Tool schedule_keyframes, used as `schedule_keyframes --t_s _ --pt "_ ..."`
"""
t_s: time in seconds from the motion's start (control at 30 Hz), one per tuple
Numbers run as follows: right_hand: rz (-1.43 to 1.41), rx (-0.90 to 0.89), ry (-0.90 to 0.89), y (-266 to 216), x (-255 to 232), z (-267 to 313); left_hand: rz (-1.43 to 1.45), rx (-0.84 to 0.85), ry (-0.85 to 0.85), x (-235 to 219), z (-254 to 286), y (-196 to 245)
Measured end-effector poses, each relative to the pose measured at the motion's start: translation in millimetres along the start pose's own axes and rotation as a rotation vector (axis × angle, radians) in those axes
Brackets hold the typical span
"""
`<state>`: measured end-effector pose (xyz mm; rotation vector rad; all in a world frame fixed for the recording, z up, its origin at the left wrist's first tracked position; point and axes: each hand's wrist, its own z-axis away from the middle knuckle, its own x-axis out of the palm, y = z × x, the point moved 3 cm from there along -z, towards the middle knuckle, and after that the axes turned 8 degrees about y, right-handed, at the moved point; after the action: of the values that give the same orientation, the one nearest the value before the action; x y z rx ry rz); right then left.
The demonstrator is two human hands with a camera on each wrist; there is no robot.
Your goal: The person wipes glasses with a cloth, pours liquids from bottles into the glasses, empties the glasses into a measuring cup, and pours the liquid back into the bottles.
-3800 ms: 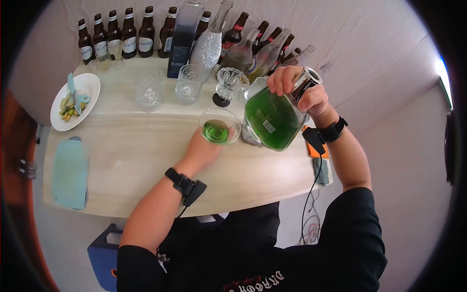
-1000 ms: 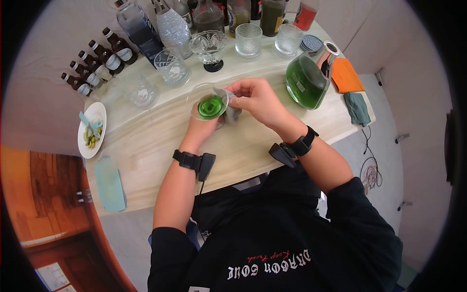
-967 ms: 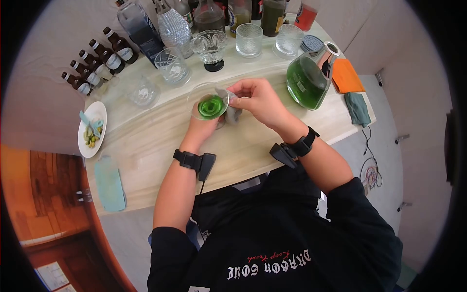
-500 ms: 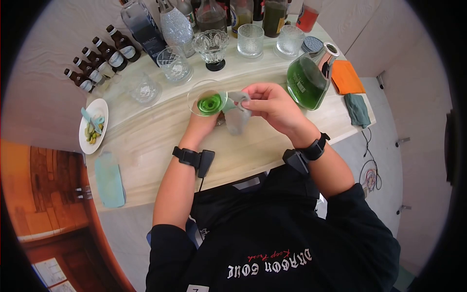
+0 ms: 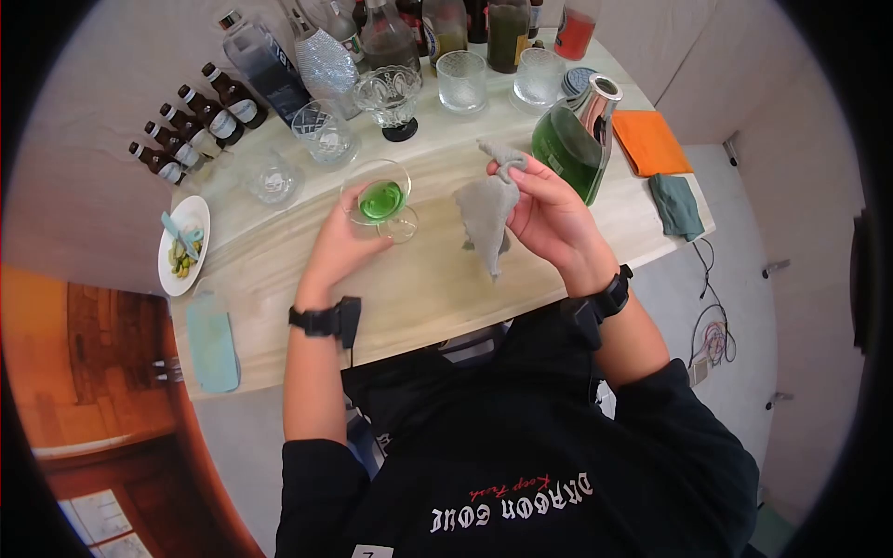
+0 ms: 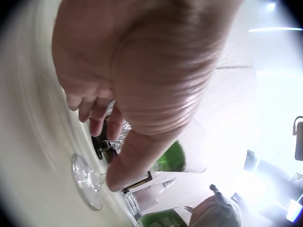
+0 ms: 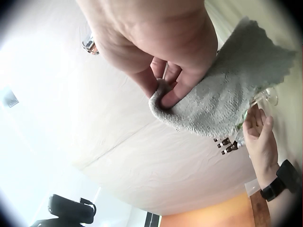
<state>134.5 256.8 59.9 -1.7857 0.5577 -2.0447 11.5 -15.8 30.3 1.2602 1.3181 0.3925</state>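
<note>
A stemmed glass of green liquid (image 5: 381, 200) stands on the table; its clear foot (image 6: 86, 182) shows in the left wrist view. Beside the bowl is the left hand (image 5: 339, 244), fingers loosely extended and partly behind the glass, thumb near the stem; whether it touches the glass is unclear. In the right wrist view the left hand (image 7: 261, 142) looks relaxed, palm turned towards the glass. The right hand (image 5: 558, 216) pinches a grey cloth (image 5: 488, 209) between thumb and fingers, and the cloth (image 7: 218, 90) hangs down, apart from the glass.
Behind stand clear tumblers (image 5: 462, 82), a footed glass bowl (image 5: 389, 98) and several bottles. A green decanter (image 5: 569, 149) is beyond the right hand, near an orange cloth (image 5: 651, 142) and a dark green cloth (image 5: 676, 206). At left are a white plate (image 5: 203, 216) and a pale blue board (image 5: 212, 344).
The right hand set down the decanter earlier and now holds the grey cloth, which has moved right, away from the glass. The left hand has shifted left and loosened around the stem.
</note>
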Motion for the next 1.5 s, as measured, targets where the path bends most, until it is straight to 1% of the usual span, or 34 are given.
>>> schedule_keyframes --t_s 0.03,0.1,0.13,0.17,0.23,0.3,0.33,0.4,0.43,0.5,0.53,0.57,0.63,0.67,0.7,0.77,0.8,0.9,0.93,0.97,1.0,1.03,1.07,1.1,1.17,1.23,1.27,1.3,1.33,1.37,1.4,1.43,1.47,1.5 --pt "-0.010 -0.003 0.002 -2.3 -0.1 1.1 -0.082 -0.042 0.010 -10.3 13.9 -9.0" --pt "-0.139 -0.015 0.048 -4.1 -0.4 3.3 0.199 -0.406 -0.177 -24.6 68.1 10.3" --pt "-0.150 -0.015 0.051 -3.6 2.5 5.6 0.281 -0.424 -0.187 -17.2 80.4 42.1" --pt "-0.176 -0.022 0.074 -2.0 6.5 7.7 0.364 -0.445 -0.188 6.3 90.8 71.6" --pt "-0.198 -0.004 0.085 4.5 17.8 10.5 0.354 -0.119 -0.044 54.3 92.7 97.8" --pt "-0.212 -0.021 0.122 10.3 26.6 14.7 0.381 -0.042 0.067 95.5 83.4 97.9" --pt "-0.208 -0.018 0.116 12.9 28.4 14.9 0.382 -0.040 0.074 98.3 80.2 95.8" --pt "-0.107 -0.170 0.143 11.0 23.1 18.4 0.515 -0.231 -0.061 113.0 75.2 91.6" --pt "-0.103 -0.190 0.154 10.3 15.0 20.1 0.524 -0.223 -0.081 116.3 73.2 95.4" --pt "0.488 -0.661 0.151 -0.3 3.4 30.1 1.063 -0.528 -0.043 120.6 74.9 101.6" --pt "0.627 -0.702 0.161 -3.5 4.4 40.0 1.191 -0.519 0.020 121.5 66.1 119.8" --pt "0.636 -0.704 0.166 -7.0 1.9 42.7 1.200 -0.520 0.015 126.2 62.0 121.8" --pt "1.266 -1.096 -0.079 -11.4 11.4 53.1 1.077 -0.563 0.164 132.0 56.4 120.9" --pt "1.325 -1.151 -0.022 -10.7 12.6 55.8 0.989 -0.421 0.110 136.6 50.5 121.9" --pt "1.333 -1.151 -0.024 -11.7 12.1 57.2 0.997 -0.420 0.109 140.7 47.9 125.9" --pt "1.402 -1.192 0.112 -17.3 9.3 59.4 0.858 -0.135 0.049 144.1 41.4 148.4" --pt "1.408 -1.192 0.113 -21.1 7.9 59.6 0.853 -0.112 -0.068 147.0 41.4 145.1" --pt "1.371 -1.204 0.205 -35.9 3.0 62.6 1.008 -0.161 -0.126 147.6 33.3 152.4" --pt "1.261 -1.129 0.203 -39.4 0.9 63.9 1.211 -0.334 -0.134 144.2 28.1 149.0" --pt "1.150 -1.052 0.201 -42.1 -0.4 64.8 1.211 -0.333 -0.138 142.0 22.1 147.2" --pt "1.150 -1.055 0.204 -44.0 2.8 66.3 1.085 -0.246 -0.172 140.4 16.1 147.0" --pt "1.034 -0.978 0.210 -45.4 5.5 66.4 0.957 -0.161 -0.204 140.6 13.2 148.4" --pt "0.917 -0.901 0.214 -46.4 6.2 66.5 0.955 -0.162 -0.207 142.3 12.9 151.3" --pt "0.916 -0.902 0.216 -48.8 5.6 67.7 0.913 -0.124 -0.180 143.0 12.2 156.2" --pt "1.074 -0.813 0.168 -51.1 5.2 66.9 0.868 -0.084 -0.153 144.2 9.7 157.2" --pt "1.145 -0.835 0.191 -54.4 13.9 69.1 0.865 -0.179 -0.092 149.4 4.1 145.0" --pt "1.218 -0.855 0.214 -55.8 16.8 70.1 0.863 -0.177 -0.093 154.0 0.9 143.9" --pt "1.216 -0.858 0.214 -58.9 15.0 70.9 0.973 -0.210 -0.020 158.8 -3.2 143.0" --pt "1.139 -0.901 0.175 -65.8 11.0 73.2 1.081 -0.242 0.054 162.5 -8.5 143.2" --pt "1.061 -0.942 0.136 -74.5 4.7 75.5 1.078 -0.239 0.052 164.8 -15.7 148.5" --pt "1.062 -1.119 0.076 -92.5 -9.9 75.4 1.055 -0.221 0.114 164.4 -24.6 155.8" --pt "0.977 -1.177 0.173 -106.1 -22.6 71.7 1.033 -0.204 0.175 165.0 -34.4 160.7" --pt "1.006 -1.165 0.232 -116.7 -21.3 61.1 1.035 -0.208 0.174 169.7 -46.8 162.9" --pt "1.034 -1.153 0.292 -125.1 -18.8 50.8 0.958 -0.117 0.232 171.9 -61.9 166.2"
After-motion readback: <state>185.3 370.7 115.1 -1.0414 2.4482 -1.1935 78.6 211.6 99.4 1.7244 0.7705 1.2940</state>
